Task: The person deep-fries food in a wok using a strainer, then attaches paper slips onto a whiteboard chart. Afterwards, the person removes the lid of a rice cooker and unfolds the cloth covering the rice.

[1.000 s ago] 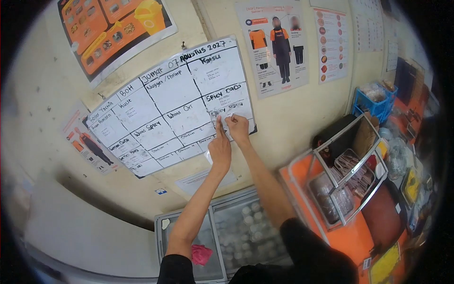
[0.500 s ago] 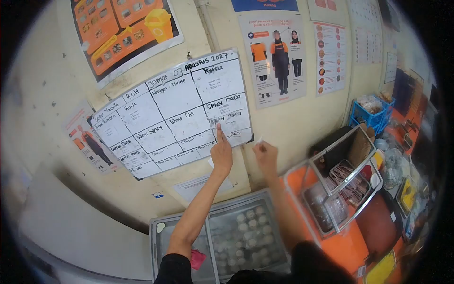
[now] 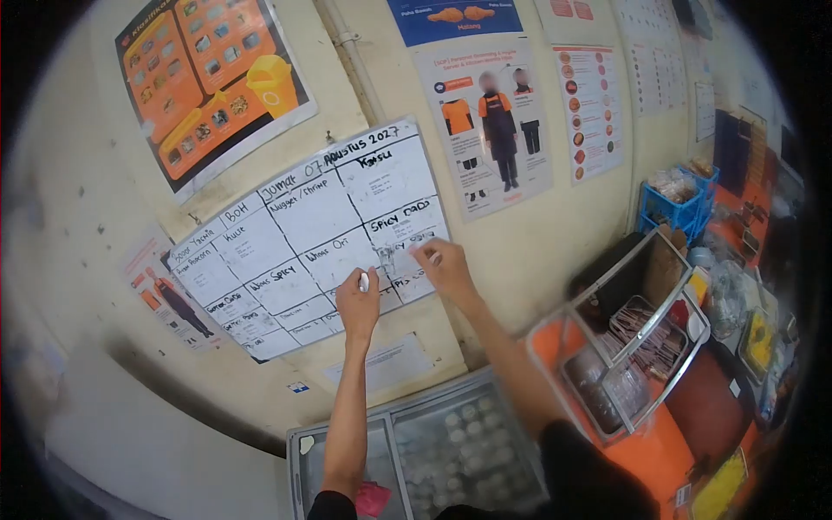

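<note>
A whiteboard (image 3: 316, 206) hangs tilted on the wall, ruled into boxes with black handwriting and small printed labels. My left hand (image 3: 357, 305) is at its lower part, fingers curled closed; a small white thing shows at the fingertips, too small to name. My right hand (image 3: 446, 273) is beside it at the board's right edge, thumb and index finger pinching a small whitish slip (image 3: 415, 252) against or just in front of the lower-right boxes. Some writing there is smudged or covered by my hands.
Below the board stands a chest freezer (image 3: 293, 451) with several round pale items under its glass. A pink cloth (image 3: 373, 498) lies near my left forearm. To the right, a metal-framed case (image 3: 646, 334) with trays sits on an orange surface. Posters (image 3: 485, 130) cover the wall.
My left index finger no longer points at the board; that hand has moved down and left and curled closed. My right hand has moved left, onto the board area, still pinching the whitish slip.
</note>
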Motion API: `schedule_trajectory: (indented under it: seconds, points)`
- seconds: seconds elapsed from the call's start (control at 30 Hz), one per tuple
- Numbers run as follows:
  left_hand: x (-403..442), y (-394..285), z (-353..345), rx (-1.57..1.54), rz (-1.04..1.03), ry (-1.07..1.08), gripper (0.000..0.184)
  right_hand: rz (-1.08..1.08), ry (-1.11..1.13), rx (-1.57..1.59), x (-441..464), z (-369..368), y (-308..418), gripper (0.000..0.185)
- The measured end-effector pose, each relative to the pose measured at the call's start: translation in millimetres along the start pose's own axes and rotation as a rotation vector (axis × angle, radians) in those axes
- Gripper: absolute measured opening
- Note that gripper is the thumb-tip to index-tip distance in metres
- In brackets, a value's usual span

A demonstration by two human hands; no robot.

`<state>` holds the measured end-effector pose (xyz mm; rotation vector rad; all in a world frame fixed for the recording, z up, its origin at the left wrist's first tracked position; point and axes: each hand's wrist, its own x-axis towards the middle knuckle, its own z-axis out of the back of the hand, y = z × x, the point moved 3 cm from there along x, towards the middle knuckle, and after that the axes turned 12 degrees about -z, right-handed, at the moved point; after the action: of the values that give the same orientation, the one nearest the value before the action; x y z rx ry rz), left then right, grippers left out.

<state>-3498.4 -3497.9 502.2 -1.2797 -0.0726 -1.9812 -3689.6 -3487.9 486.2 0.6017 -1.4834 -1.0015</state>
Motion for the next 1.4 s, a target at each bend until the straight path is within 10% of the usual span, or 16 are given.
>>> schedule_trajectory:
  seconds: [0.37,1.23,1.4]
  points:
    - [10,-1,-6,0.397,-0.041,0.191,0.074,0.098,-0.465,-0.354,43,-36,-1,0.032]
    - [5,11,-21,0.462,-0.023,0.336,0.083,-0.052,-0.528,-0.249,34,-25,0,0.027]
    - [12,10,-20,0.447,0.003,0.363,0.090,0.188,-0.751,-0.154,34,-32,-30,0.042]
